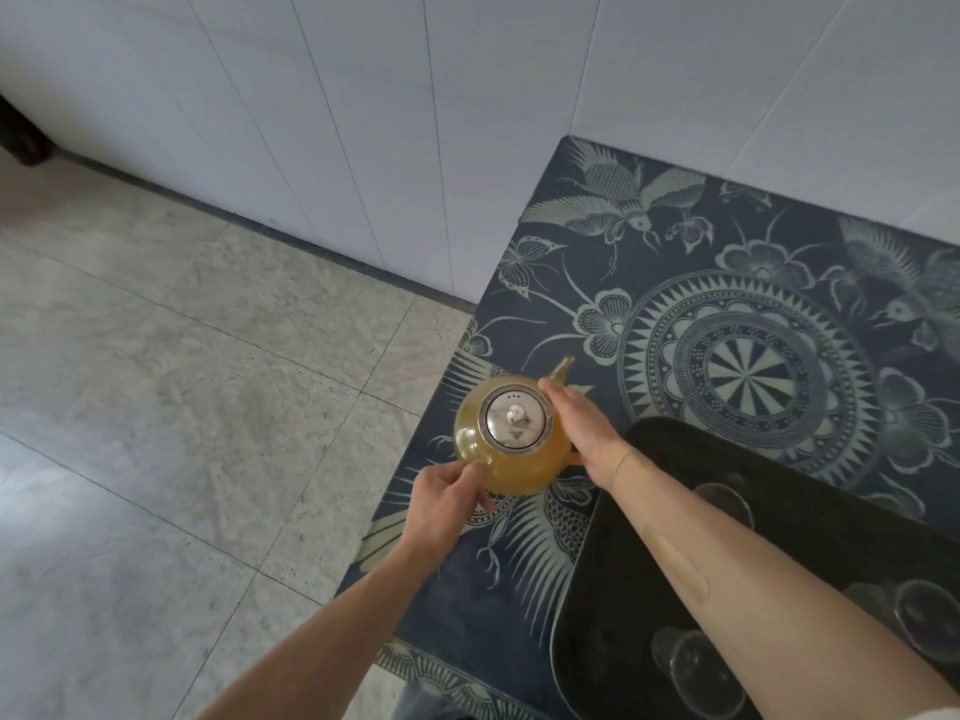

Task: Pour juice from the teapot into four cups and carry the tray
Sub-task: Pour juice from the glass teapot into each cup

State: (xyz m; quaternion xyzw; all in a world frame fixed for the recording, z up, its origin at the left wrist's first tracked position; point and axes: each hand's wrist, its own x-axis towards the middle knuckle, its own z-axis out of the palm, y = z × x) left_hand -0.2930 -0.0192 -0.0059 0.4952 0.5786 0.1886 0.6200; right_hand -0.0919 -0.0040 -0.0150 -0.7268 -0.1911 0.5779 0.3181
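Note:
A glass teapot (511,470) full of yellow juice, with a metal lid, stands near the left edge of the table. Its spout points up and to the right. My left hand (449,493) grips the handle at the pot's lower left. My right hand (582,426) lies with straight fingers against the pot's right side, below the spout. A black tray (613,589) sits to the right, partly under my right forearm. Clear glass cups rest in it: one (727,504) at the top, one (696,672) at the bottom, one (930,618) at the right.
The table carries a dark blue cloth (748,324) with pale bird and flower patterns. Its left edge drops to a tiled floor (208,407). A white panelled wall (415,122) runs behind the table.

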